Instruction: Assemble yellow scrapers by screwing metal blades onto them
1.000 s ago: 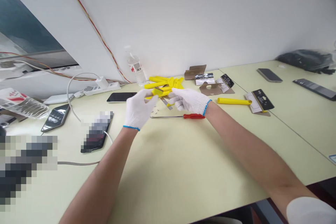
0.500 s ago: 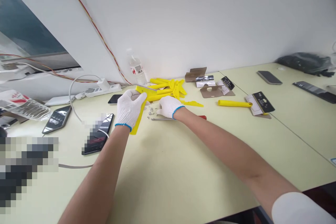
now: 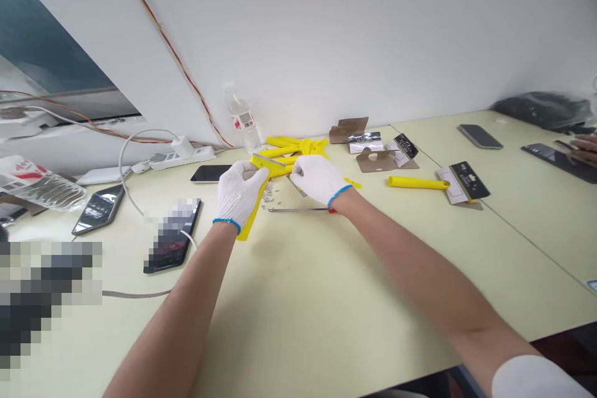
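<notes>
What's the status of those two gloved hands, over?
Left hand: holding yellow scraper. Right hand: beside the scraper's head, any contents hidden. Small metal pieces and screwdriver lying nearby, apparently not in the way.

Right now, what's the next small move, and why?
I'd probably bring the right hand to the head of the yellow scraper: the left hand grips it, the right hand is close by, and loose screws lie between the hands. Whether the right hand holds one is hidden.
</notes>
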Available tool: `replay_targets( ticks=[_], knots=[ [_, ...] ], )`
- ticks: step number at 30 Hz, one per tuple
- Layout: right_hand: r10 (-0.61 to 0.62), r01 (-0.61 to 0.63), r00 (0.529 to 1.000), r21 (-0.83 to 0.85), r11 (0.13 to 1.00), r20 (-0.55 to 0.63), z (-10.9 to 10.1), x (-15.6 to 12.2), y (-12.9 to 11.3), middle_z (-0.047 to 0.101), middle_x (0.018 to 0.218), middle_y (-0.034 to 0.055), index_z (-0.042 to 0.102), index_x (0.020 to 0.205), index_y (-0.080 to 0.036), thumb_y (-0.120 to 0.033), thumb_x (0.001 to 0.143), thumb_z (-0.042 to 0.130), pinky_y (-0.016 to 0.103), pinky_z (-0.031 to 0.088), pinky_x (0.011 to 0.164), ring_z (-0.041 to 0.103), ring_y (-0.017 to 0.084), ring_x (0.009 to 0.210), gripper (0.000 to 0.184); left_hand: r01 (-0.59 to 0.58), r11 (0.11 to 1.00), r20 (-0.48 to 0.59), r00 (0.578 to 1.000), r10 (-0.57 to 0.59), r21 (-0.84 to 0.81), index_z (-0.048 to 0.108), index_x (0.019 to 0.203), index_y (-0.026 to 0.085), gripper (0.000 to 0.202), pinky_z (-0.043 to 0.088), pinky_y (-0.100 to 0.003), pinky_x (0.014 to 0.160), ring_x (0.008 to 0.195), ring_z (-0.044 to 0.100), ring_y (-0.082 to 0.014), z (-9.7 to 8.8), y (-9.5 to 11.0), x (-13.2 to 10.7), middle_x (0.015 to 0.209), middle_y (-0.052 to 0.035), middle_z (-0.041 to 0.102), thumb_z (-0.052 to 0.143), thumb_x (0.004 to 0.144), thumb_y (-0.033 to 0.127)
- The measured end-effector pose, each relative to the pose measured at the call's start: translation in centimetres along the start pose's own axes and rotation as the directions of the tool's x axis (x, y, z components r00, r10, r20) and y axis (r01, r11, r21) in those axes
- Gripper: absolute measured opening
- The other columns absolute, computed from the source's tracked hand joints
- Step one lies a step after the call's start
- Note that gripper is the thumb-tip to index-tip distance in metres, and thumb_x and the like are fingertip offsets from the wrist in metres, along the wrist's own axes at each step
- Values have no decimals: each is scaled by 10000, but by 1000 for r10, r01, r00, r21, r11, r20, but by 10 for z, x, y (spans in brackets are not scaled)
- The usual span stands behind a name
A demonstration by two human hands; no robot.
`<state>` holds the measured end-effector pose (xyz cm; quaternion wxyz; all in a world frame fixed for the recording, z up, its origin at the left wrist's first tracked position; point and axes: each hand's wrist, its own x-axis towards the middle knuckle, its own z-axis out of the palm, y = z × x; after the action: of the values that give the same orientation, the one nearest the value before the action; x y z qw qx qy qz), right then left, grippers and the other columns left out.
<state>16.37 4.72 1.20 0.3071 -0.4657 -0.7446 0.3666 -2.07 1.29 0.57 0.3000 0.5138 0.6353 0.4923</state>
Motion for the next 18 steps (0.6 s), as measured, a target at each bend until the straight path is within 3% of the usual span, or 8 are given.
replay_targets(
  ticks=[5,10,14,18],
  knots=[
    [-38,32,993,-55,998,-112,-10,-14,-5,691,797,72,587,734,-203,-184,915,648,324,456,879,602,232,989,192,-12,1000,76,997,13,-7,707,1037,170,268,561,-246,536,744,779,-216,20,3,-12,965,-81,816,745,830,334],
    [-84,85,990,5,996,-115,-8,-17,-6,717,711,55,603,684,-207,-270,904,658,299,515,781,675,225,937,236,-118,991,99,989,111,67,715,1057,184,294,598,-267,619,722,777,-189,31,1,-17,1060,-80,813,747,884,419],
    [-127,132,990,89,987,-63,-9,-8,-2,586,467,36,523,503,-246,-437,1025,447,230,461,585,753,202,885,561,-101,994,137,986,93,52,699,1067,175,321,571,-253,598,735,783,-192,32,2,-18,1063,-92,809,747,900,444],
    [-177,182,983,158,971,-44,-8,1,2,449,353,36,502,475,-264,-496,1055,261,175,351,463,759,129,784,669,-106,994,146,984,99,38,690,1066,183,290,580,-254,617,731,780,-186,34,1,-20,1067,-82,808,740,906,420]
  ],
)
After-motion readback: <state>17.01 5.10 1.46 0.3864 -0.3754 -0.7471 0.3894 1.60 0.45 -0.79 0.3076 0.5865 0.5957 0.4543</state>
